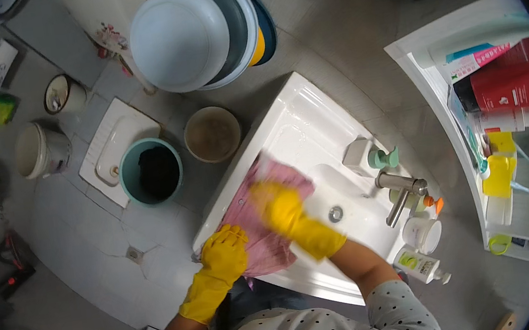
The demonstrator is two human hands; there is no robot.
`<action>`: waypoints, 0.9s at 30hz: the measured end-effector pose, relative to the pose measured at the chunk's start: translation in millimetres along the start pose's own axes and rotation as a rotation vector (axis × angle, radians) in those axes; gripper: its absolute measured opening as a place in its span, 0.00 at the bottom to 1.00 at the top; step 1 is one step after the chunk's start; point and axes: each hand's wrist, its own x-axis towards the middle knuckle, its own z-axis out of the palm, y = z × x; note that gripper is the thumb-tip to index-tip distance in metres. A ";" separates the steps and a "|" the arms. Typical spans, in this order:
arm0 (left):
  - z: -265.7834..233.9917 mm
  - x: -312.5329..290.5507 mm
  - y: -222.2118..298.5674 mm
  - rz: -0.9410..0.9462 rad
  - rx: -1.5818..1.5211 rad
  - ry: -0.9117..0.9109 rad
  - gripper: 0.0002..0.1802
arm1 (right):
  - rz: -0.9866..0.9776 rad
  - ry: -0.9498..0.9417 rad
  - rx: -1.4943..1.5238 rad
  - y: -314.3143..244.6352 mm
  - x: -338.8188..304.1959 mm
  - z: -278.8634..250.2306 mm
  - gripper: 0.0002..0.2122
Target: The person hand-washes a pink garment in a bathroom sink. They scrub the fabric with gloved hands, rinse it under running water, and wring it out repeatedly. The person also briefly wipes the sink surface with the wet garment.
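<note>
A wet-looking pink cloth (269, 248) lies spread over the left side of the white washbasin (312, 118). At its left edge, my left hand (225, 253), in a yellow rubber glove, holds the cloth with fingers closed against the basin's rim. My right hand (278, 208), gloved the same way, is over the middle of the cloth. Motion blurs its fingers, and I cannot make out whether they hold anything. The basin's drain (336, 214) shows just right of the cloth.
A metal faucet (400, 184), a green pump dispenser (384, 158) and a white pump bottle (418, 265) line the basin's right side. Left on the floor stand a teal bucket (178, 169) with dark contents and a brown-filled bucket (212, 135). Stacked basins (181, 39) stand behind; a shelf (432, 96) is right.
</note>
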 end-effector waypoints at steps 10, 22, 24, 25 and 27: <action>-2.1 -7.1 2.7 -0.007 -0.060 0.024 0.13 | 0.035 -0.033 0.229 80.6 -2.1 27.3 0.06; -64.9 -59.4 -1.3 -0.705 -0.492 0.625 0.21 | 0.094 0.304 -0.027 -18.7 41.6 -58.4 0.26; -54.5 -72.7 -2.8 -0.953 -0.648 0.467 0.23 | -0.106 0.145 -0.201 -5.9 35.7 -54.7 0.28; -51.2 -80.6 -6.7 -1.047 -0.748 0.375 0.23 | -0.112 0.048 -0.228 -11.0 36.3 -54.7 0.28; -47.1 -85.1 -15.9 -1.190 -0.971 0.165 0.21 | -0.084 0.036 -0.159 6.3 38.5 -57.3 0.25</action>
